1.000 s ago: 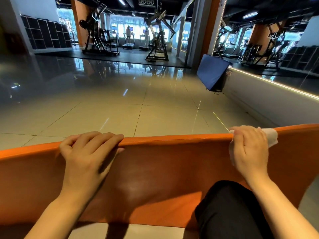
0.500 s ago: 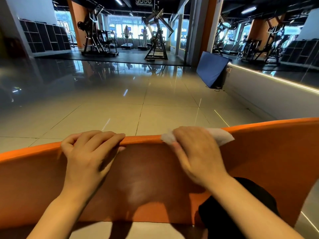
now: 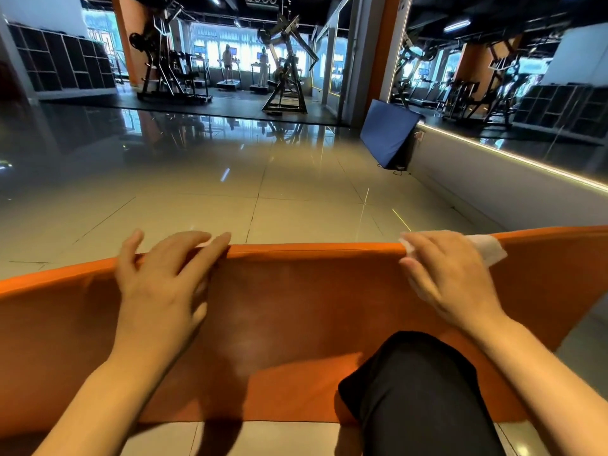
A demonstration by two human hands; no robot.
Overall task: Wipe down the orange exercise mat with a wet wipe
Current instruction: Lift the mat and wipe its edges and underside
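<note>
The left hand (image 3: 161,284) lies with straight, slightly spread fingers over the top edge of the upright orange padded exercise mat (image 3: 296,307), holding nothing; the right hand (image 3: 450,278) presses a crumpled white wet wipe (image 3: 487,248) onto that same edge, further right along the mat. The mat stands on the glossy tiled floor (image 3: 197,209) before a black-clad knee (image 3: 418,390); beyond the mat, a blue pad (image 3: 385,133) leans against the mirrored wall.

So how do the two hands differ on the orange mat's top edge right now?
The left hand is bare, fingers straight and spread, blurred. The right hand presses a white wet wipe over the edge, fingers curled round it. Both sit at the upright orange exercise mat's top edge.
</note>
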